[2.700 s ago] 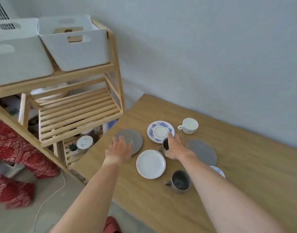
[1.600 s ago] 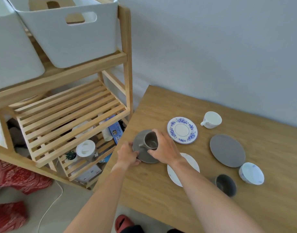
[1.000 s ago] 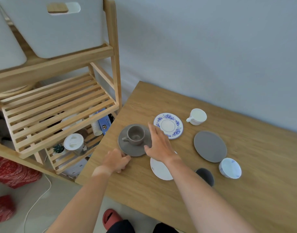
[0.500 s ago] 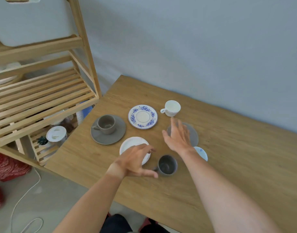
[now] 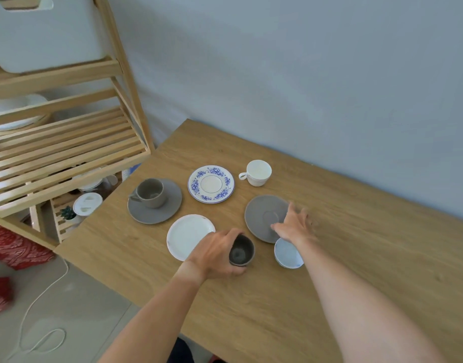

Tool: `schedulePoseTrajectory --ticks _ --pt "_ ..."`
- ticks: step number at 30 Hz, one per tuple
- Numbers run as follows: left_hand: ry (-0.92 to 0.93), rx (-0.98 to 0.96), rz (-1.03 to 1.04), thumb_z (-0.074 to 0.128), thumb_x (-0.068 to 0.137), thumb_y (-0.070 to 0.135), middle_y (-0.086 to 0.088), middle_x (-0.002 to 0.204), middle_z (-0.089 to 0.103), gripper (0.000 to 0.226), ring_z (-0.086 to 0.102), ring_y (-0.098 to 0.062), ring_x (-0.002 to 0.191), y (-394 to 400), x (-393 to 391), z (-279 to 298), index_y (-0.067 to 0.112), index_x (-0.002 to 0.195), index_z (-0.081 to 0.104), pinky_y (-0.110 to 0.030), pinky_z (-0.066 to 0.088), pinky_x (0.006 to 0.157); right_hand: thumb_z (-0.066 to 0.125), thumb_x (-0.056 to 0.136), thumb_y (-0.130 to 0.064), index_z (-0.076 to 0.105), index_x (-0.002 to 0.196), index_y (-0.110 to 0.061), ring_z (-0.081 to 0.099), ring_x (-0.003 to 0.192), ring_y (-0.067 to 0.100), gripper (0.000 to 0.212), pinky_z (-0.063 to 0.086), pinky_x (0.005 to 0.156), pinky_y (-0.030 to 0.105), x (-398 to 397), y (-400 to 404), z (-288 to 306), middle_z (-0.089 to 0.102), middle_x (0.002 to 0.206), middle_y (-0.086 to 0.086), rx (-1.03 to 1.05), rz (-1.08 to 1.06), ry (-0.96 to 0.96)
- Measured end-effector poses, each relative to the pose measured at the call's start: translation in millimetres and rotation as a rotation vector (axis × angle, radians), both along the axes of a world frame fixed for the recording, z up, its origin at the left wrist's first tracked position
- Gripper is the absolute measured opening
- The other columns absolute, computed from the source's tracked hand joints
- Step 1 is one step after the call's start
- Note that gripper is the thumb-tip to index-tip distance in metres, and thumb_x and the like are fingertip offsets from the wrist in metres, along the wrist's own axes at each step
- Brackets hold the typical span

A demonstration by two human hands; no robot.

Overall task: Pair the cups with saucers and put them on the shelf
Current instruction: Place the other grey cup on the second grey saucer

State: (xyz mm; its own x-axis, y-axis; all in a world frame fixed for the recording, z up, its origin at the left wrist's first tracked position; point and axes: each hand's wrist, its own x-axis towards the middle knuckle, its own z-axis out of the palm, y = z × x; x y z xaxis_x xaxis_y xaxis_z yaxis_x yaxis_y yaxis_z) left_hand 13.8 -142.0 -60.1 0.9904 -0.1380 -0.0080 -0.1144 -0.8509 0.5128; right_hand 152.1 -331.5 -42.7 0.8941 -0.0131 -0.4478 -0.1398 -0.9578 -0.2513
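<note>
Dark grey ceramic cup (image 5: 241, 252) sat upright near the wooden table's (image 5: 382, 258) front edge, wrapped by the left hand (image 5: 214, 254), with the bare round grey saucer (image 5: 264, 217) close at its one o'clock under the right hand's (image 5: 294, 226) spread, empty fingers.

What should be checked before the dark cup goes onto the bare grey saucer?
1. Left hand closed round the dark cup: ok.
2. Bare grey saucer holds nothing: ok.
3. Right hand off the saucer: not ok, its fingers lie over the near edge.
4. Blue-white cup out of the path: cannot tell, it sits right beside the saucer.
5. Cup's handle position: cannot tell, hidden.
</note>
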Motion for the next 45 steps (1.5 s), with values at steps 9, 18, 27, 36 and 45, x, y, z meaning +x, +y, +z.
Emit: schedulePoseTrajectory --ticks 9,18,27,36,45 --pt "-0.114 -0.116 0.206 0.082 0.071 0.055 -0.001 0.130 0.065 0.084 0.063 -0.022 0.118 -8 47 14 0.018 0.140 0.051 -0.035 0.054 0.093 0.087 0.071 -0.033 0.045 0.140 -0.013 0.045 0.128 0.035 0.083 0.044 0.098 0.047 18 -4 -7 0.039 0.137 0.013 0.209 -0.008 0.072" --pt "0.051 -0.190 0.266 0.087 0.072 0.046 -0.008 0.137 0.061 0.092 0.061 -0.026 0.123 -41 90 13 0.013 0.143 0.040 -0.038 0.052 0.098 0.072 0.075 -0.012 0.030 0.156 -0.022 0.036 0.140 0.036 0.092 0.043 0.105 0.048 18 -9 -11 0.040 0.147 0.015 0.335 0.004 0.109" --pt "0.086 -0.190 0.295 0.088 0.071 0.043 -0.008 0.132 0.063 0.085 0.062 -0.027 0.119 -59 101 8 0.014 0.137 0.043 -0.035 0.051 0.094 0.079 0.071 -0.016 0.037 0.153 -0.027 0.048 0.131 0.033 0.093 0.055 0.091 0.054 22 -23 -17 0.055 0.140 0.009 0.399 0.030 0.089" --pt "0.086 0.039 0.243 0.082 0.066 0.064 -0.007 0.145 0.052 0.105 0.055 -0.028 0.128 -53 97 15 0.019 0.149 0.036 -0.042 0.052 0.099 0.059 0.078 -0.004 0.051 0.142 -0.020 0.055 0.125 0.030 0.067 0.051 0.094 0.039 27 -27 -10 0.061 0.134 0.006 0.407 0.059 0.093" --pt "0.058 0.101 0.370 0.064 0.067 0.079 -0.007 0.152 0.044 0.109 0.043 -0.029 0.137 13 40 4 0.015 0.151 0.040 -0.043 0.037 0.114 0.055 0.086 -0.006 0.041 0.146 -0.012 0.044 0.135 0.031 0.062 0.039 0.107 0.040 65 -1 19 0.045 0.147 0.013 0.383 -0.094 -0.121"
